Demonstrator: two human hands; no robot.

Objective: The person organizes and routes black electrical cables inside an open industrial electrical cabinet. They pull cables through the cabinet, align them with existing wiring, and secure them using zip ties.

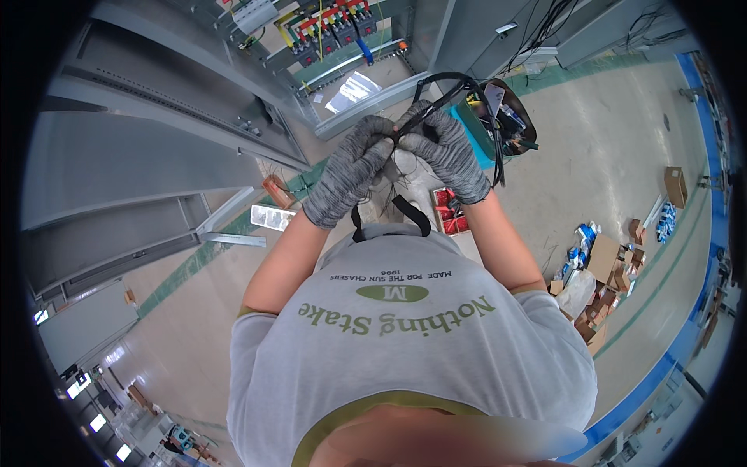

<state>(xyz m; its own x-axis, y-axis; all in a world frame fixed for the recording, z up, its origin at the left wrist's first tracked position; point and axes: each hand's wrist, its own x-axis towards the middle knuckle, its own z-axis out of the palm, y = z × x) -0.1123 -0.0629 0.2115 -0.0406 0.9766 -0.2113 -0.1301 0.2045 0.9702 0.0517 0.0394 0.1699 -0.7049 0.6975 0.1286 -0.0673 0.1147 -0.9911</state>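
The black cable bundle (467, 82) is located in front of your chest, with its worked section at the meeting point of your two hands. From there it rises over your right hand, arcs forward and to the right, and drops just beside your right wrist.

The fingers of your left hand (350, 167) are drawn together, thumb against index, pinching the bundle from the left. The fingers of your right hand (450, 156) are likewise closed up, pinching it from the right, so that your thumb tips nearly meet. Both hands wear grey gloves.

Ahead, note the metal sill (373, 105) of the open cabinet; whether the loop touches it cannot be determined. Inside stand breakers with coloured wires (334, 31).

On your right, the loop overhangs the tool tub (531, 117), which stands near a turquoise tray (471, 136). A box of red parts (451, 214) lies below your right forearm.

On your left, grey cabinet panels (140, 167) limit sideways travel; a metal bracket (237, 240) juts out near your elbow.

The widest room is to the right: pale floor (587, 159) extends from the tub to the carton pile (603, 265) and the blue stripe (710, 148).
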